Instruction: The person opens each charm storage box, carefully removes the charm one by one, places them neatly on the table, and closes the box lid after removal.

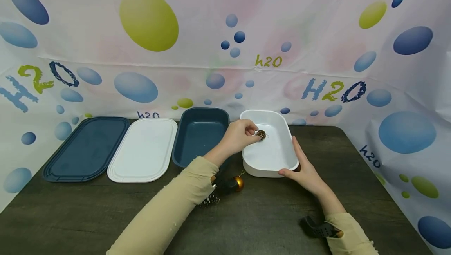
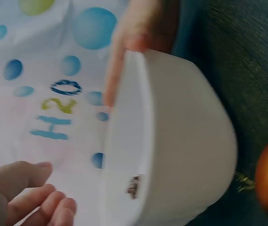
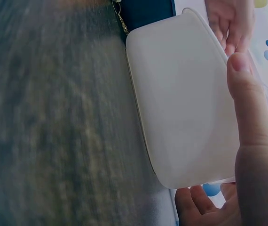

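Note:
A white rectangular container (image 1: 269, 155) stands on the dark table, right of the middle. Inside it lies a small brown glittery ornament (image 1: 261, 134) with a thin loop, also visible past the rim in the left wrist view. Over the container's left side hovers my left hand (image 1: 237, 139), its fingers loosely bent near the ornament; the left wrist view shows nothing between thumb and fingers (image 2: 42, 205). My right hand (image 1: 310, 174) grips the container's near right corner, thumb at the front rim and fingers along the right wall.
Left of the white container stand a dark blue container (image 1: 202, 127), a white lid (image 1: 142, 149) and a dark blue lid (image 1: 88, 147). An orange bauble (image 1: 239, 183) and a frosted pine cone (image 1: 210, 199) lie by the left forearm, partly hidden. A patterned cloth (image 1: 211, 20) hangs behind.

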`<state>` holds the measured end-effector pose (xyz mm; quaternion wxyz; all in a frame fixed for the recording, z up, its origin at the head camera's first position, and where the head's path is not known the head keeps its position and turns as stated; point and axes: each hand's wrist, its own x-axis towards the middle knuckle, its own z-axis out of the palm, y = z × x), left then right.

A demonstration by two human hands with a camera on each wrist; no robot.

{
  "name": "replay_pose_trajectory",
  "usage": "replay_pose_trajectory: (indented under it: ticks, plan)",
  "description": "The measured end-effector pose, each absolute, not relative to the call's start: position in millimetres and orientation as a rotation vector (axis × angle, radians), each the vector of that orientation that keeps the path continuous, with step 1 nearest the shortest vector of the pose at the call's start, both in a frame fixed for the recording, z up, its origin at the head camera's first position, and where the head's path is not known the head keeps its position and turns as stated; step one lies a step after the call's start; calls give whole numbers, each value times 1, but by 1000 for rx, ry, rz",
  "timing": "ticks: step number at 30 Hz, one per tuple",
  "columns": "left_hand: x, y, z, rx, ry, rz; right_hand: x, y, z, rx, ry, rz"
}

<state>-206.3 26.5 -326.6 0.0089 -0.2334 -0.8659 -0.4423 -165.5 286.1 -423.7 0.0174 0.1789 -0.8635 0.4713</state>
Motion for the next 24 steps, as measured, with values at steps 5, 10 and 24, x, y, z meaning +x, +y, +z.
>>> replay_pose_trajectory:
  ticks: [5,10,24]
  plan:
    - [-217,41,-343,-645,-2688,-1436,-167,287,-424,563,-2689,1442]
    - [-223,53,-357,-657,-2677,-1441,-168,287,-424,581,-2680,1430]
    - [-232,73,-368,-579,-2701,-1220,-165,285,-424,607,-2653,1470]
